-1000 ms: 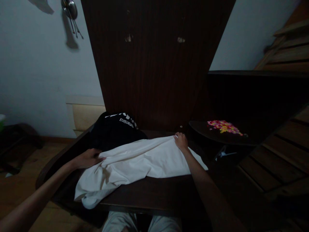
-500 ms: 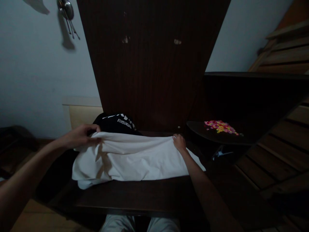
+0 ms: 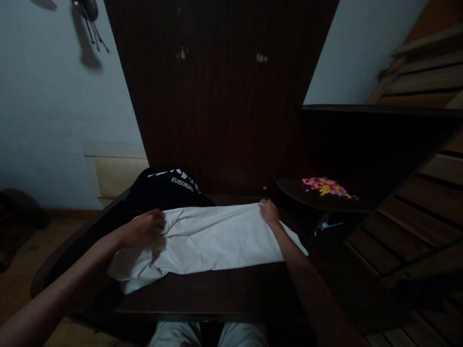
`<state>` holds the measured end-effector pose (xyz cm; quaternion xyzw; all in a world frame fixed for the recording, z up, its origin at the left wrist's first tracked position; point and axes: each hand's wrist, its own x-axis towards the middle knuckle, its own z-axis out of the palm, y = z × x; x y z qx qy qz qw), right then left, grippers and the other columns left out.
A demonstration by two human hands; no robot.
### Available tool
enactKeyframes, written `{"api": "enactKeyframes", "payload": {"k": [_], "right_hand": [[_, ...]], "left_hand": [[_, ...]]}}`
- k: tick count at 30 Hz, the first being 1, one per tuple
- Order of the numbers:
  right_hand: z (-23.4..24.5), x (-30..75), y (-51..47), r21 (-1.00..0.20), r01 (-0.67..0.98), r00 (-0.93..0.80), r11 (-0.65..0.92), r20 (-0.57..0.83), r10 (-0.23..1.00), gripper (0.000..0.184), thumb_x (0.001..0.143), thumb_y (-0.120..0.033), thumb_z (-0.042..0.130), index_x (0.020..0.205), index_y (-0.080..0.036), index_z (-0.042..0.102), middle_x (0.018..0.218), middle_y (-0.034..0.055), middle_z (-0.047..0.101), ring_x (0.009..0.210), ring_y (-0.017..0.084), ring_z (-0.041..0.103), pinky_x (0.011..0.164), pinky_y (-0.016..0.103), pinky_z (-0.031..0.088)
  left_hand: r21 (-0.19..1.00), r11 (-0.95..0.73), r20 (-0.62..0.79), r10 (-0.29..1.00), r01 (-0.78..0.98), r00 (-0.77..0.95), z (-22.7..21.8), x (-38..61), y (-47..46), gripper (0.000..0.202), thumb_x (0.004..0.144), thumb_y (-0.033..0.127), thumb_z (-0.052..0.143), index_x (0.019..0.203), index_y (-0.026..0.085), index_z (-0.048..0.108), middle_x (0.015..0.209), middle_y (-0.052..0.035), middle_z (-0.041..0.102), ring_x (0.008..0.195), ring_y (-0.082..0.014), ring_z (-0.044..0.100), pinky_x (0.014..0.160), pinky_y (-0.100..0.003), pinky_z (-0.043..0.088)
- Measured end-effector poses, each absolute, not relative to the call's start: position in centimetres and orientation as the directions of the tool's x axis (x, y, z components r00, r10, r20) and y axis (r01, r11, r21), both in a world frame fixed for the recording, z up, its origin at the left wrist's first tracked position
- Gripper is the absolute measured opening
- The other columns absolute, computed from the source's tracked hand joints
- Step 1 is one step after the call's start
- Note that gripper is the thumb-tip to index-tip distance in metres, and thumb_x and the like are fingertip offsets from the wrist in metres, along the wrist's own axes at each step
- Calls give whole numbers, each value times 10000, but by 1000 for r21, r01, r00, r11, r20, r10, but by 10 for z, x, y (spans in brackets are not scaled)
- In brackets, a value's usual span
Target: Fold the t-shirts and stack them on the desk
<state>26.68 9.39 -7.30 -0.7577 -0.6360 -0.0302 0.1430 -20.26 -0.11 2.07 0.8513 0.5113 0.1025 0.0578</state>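
A white cloth [image 3: 217, 241], long and folded, lies across the dark wooden surface [image 3: 217, 294] in front of me; its exact kind does not show. My left hand [image 3: 144, 229] is closed on the cloth's left part, fingers curled down, with creases running out from them. At the far right edge, my right hand [image 3: 269, 212] grips the fabric between thumb and fingers. The cloth's left end is bunched under my left wrist, while its right end lies flat beneath my right forearm.
Behind the cloth sits a black garment [image 3: 159, 193] with white lettering. A rounded dark shelf [image 3: 289, 188] at the right carries a pile of pink and yellow petal-like bits [image 3: 327, 187]. A tall dark panel [image 3: 217, 96] rises at the back. Metal utensils [image 3: 88, 19] hang on the left wall.
My left hand has come down and to the right, bringing the cloth's lifted left edge toward the surface. My right hand keeps its place at the right edge.
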Motion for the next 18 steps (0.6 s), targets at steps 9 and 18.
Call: {"api": "enactKeyframes", "payload": {"k": [9,18], "right_hand": [[-69,265,91,-190,971,187,-146,222,957,309,1017,-277,390,1160,-188,649,1114,117,637,1016,196,624,827,256,426],[-67,264,91,-192,970,191,-150,214,958,304,1015,-277,392,1152,-185,648,1119,116,637,1025,202,626,822,256,429]], "left_hand": [[-19,-294,235,928,956,290,26,-209,-8,424,690,402,619,1063,205,665,1173,-146,613,1041,-331,570,882,-442,446],[262,-392,126,920,882,372,24,-219,-12,419,716,400,548,1067,197,651,1017,-93,688,926,-245,648,818,-305,475]]}}
